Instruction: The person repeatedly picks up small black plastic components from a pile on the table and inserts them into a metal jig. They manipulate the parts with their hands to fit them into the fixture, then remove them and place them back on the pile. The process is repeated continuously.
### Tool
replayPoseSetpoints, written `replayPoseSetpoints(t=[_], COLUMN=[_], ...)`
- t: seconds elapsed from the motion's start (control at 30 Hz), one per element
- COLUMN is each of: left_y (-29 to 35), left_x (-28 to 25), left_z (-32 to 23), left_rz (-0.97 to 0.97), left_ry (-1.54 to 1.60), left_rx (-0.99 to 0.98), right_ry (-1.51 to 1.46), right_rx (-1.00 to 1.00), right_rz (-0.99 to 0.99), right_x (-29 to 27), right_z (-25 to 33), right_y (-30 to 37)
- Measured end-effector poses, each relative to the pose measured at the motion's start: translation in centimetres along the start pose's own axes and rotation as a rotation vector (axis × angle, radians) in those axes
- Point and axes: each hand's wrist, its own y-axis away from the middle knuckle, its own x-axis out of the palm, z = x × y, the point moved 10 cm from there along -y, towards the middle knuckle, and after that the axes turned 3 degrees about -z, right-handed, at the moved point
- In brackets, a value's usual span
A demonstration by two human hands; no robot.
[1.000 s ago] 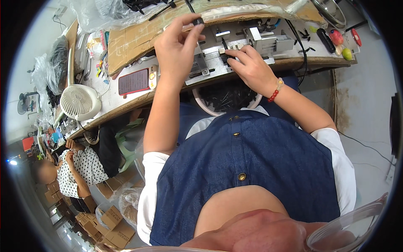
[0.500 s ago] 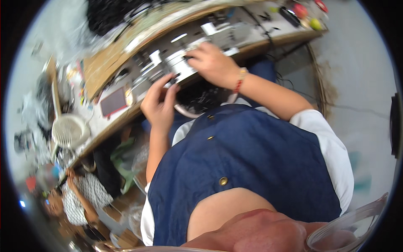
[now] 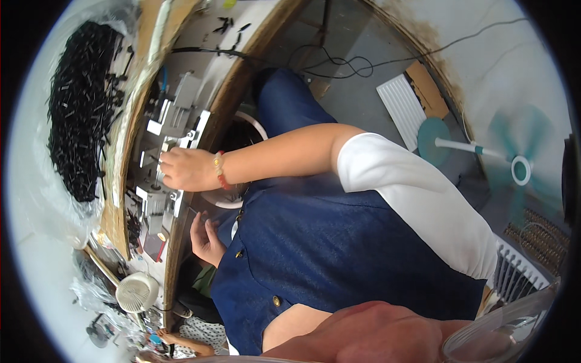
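A metal jig with silver blocks (image 3: 172,118) lies along the bench edge at the left. My right hand (image 3: 186,169) reaches over its middle, fingers bent down against the metal and closed; what is between the fingertips is hidden. Nearer my body, my left hand (image 3: 207,241) is off the bench edge, its thumb and fingers apart with nothing visible between them. Below the edge, partly behind my right forearm, is a round pale-rimmed tub (image 3: 257,124) with dark contents.
A large heap of small black parts (image 3: 85,109) lies in clear plastic behind the jig. A cream fan (image 3: 138,291) and a red-edged flat object (image 3: 156,247) are farther along the bench, near another person's arm (image 3: 187,343). A teal pedestal fan (image 3: 520,169) stands right.
The view has swung round, so the bench now runs steeply up the left side. My left hand has come away from the jig toward my body; my right hand is still at the jig.
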Motion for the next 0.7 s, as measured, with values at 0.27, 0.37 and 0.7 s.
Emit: replayPoseSetpoints(t=[0.27, 0.37, 0.7], left_y=[-1.3, -0.8, 3.1], left_x=[2.6, 2.3, -1.0], left_z=[-3.7, -4.0, 1.9], left_rz=[0.086, 0.067, -0.092], left_ry=[-0.043, -0.005, 0.076], left_rx=[0.15, 0.242, 0.165], right_ry=[-0.001, -0.047, -0.056], right_rx=[-0.025, -0.042, -0.154], right_rz=[0.014, 0.164, 0.378], right_x=[1.0, 0.6, -0.7], right_z=[-0.6, -0.6, -0.4], right_y=[-0.1, -0.8, -1.3])
